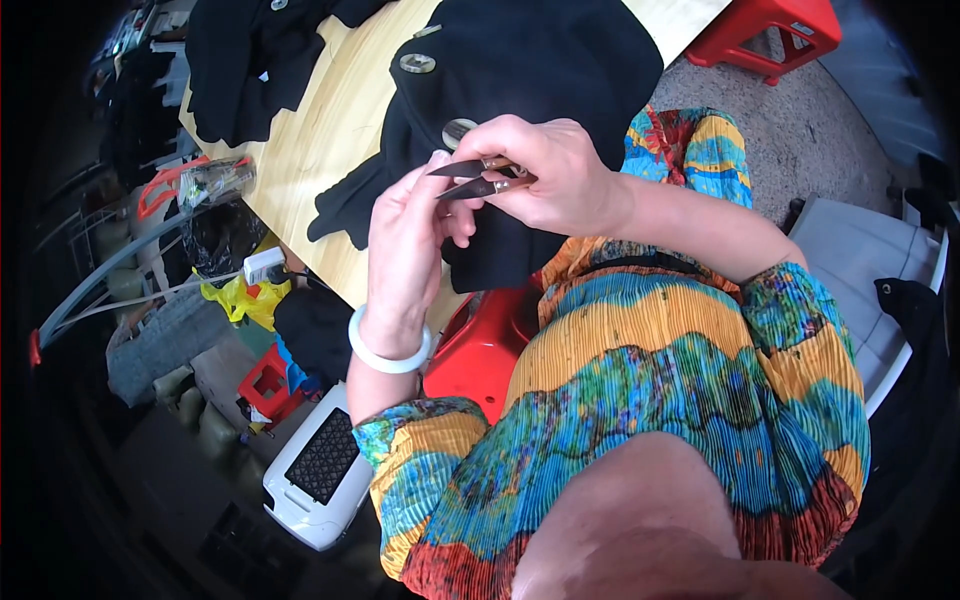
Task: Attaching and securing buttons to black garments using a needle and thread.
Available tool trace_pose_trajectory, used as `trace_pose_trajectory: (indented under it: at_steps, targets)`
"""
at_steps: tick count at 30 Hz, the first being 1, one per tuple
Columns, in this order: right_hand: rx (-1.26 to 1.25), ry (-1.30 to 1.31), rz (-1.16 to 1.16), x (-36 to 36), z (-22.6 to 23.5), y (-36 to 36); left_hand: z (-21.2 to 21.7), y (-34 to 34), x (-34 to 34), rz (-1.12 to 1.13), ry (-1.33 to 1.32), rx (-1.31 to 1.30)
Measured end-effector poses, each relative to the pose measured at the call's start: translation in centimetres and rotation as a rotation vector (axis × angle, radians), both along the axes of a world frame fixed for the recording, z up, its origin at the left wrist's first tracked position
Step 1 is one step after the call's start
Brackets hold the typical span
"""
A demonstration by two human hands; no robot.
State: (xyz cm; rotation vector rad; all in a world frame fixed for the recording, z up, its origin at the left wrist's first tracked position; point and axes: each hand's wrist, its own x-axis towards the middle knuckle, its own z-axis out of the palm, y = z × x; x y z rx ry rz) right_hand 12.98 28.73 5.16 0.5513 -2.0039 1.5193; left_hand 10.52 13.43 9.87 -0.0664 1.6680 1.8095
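Observation:
A pair of thread snips (465,188) with dark pointed blades sits in my right hand (565,175), its fingers closed round the handles. The two blade tips are apart and point left, toward my left hand (405,235). That hand, with a pale bangle (388,363) at the wrist, has its thumb and forefinger pinched beside the tips; what they hold is too small to make out. Under both hands a black garment (530,65) lies over the table edge and hangs down. On it are a round marbled button (417,63) and a second button (458,132), partly covered by my right hand.
Another black garment (255,75) lies on the wooden table (345,75) at the far left. A red stool (480,355) is below the table edge, another red stool (765,30) at the far right. Bags, including a yellow bag (245,298), crowd the left side.

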Motion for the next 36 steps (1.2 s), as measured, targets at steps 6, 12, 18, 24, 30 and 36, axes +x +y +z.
trace_pose_trajectory:
  at_steps: [6, 12, 18, 24, 30, 36]
  targets:
    - [0.066, 0.116, 0.028, -0.6, -1.0, -1.0, -0.6, -0.3, -1.6, 0.02, -0.117, 0.069]
    - [-0.128, -0.417, 0.173, 0.4, -0.2, -0.1, -1.1, -0.9, -1.2, 0.058, 0.285, -0.211]
    - [-0.452, -0.938, 0.565, 0.8, 0.5, 1.1, -0.4, -1.5, -0.3, 0.085, 0.391, -0.224]
    - [-0.419, -1.072, 0.646, 0.5, 1.3, 0.6, 0.3, -2.3, 0.4, 0.075, 0.29, -0.144]
    - [-0.441, -1.089, 0.647, 0.2, 0.9, 0.1, -0.5, -2.1, 0.9, 0.066, 0.341, -0.069]
    - [-0.425, -1.063, 0.633, -0.1, 0.9, 0.0, -0.5, -1.9, 1.4, 0.076, 0.429, -0.097]
